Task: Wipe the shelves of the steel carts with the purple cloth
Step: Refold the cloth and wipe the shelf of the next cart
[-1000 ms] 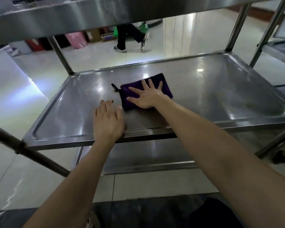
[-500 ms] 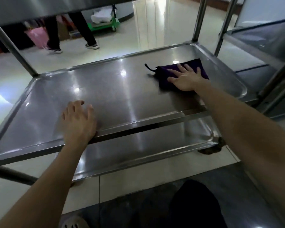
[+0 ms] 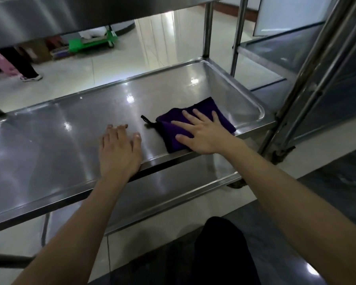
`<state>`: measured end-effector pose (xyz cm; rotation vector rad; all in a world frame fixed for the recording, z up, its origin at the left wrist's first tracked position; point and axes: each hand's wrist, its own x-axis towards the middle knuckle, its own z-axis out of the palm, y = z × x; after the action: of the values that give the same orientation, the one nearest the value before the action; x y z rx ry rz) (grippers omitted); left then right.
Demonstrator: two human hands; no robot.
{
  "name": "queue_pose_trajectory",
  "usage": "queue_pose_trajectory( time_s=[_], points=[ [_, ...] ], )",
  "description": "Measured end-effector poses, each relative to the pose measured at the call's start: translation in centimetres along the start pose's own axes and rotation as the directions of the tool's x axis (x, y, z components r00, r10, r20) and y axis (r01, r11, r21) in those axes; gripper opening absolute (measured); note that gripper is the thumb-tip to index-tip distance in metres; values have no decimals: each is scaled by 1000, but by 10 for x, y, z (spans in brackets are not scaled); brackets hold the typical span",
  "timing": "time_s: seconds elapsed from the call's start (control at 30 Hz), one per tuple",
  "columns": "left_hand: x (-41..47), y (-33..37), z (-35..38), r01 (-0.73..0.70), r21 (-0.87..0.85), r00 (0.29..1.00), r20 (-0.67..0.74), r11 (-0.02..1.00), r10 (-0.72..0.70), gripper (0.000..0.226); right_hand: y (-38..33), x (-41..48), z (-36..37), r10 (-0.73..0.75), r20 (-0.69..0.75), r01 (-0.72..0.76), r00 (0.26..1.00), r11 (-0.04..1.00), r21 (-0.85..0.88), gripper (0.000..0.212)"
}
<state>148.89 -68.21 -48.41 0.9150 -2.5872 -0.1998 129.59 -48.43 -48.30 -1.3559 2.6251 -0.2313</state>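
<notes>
Fingers flat on folded purple cloth

Middle shelf of the cart: cloth lies flat at the right end, near the front edge. Right grip rests flat on the cloth. Left grip rests flat on the shelf just left of the cloth, at the front rim. Lower shelf lies below, upper shelf above. Second cart stands to the right.
</notes>
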Motion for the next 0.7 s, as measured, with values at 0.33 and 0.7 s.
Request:
queue_pose_trajectory(
  time_s=[0.33,0.7],
  points=[
    [4,3,5,-46,71,993,112,996,38,81,131,104,-45,274,57,-276,960,961,22,90],
    [6,14,-1,-33,40,998,62,999,31,75,28,238,-53,133,73,-132,988,991,-20,79]
  ],
)
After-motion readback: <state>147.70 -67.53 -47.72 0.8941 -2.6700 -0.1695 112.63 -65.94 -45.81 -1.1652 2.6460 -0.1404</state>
